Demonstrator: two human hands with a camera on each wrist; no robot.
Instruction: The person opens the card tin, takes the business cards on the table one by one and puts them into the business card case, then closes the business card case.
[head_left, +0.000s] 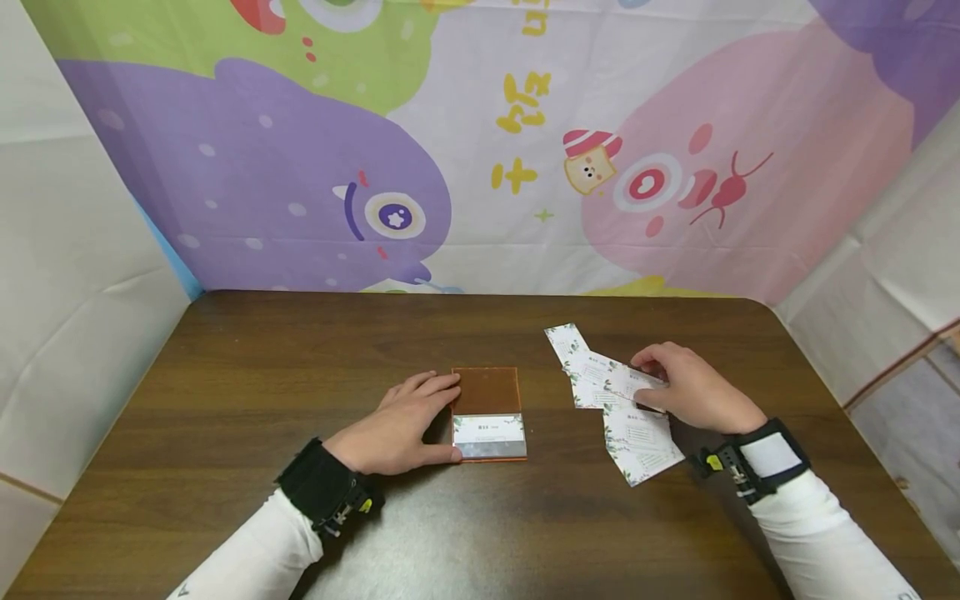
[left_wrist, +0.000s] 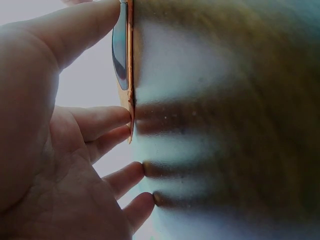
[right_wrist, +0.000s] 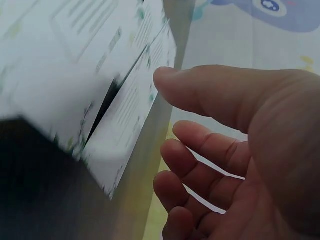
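A flat brown card holder (head_left: 486, 392) with orange edges lies near the table's middle. In its lower half sits a white leaf-printed card (head_left: 489, 428), with a greyish strip along the bottom. My left hand (head_left: 405, 427) rests at the holder's left side. The thumb (left_wrist: 95, 30) and some fingertips touch its edge, while other fingertips meet the table. To the right, several similar white cards (head_left: 641, 446) lie overlapping. Over their right side is my right hand (head_left: 693, 390). In the right wrist view, its thumb (right_wrist: 200, 90) is close to a card, with a gap between thumb and fingers.
The dark wooden table (head_left: 300, 342) ends at a cloth backdrop (head_left: 480, 250) with cartoon figures. Pale sheeting (head_left: 75, 250) covers the left side, and more pale sheeting (head_left: 877, 283) is at the right.
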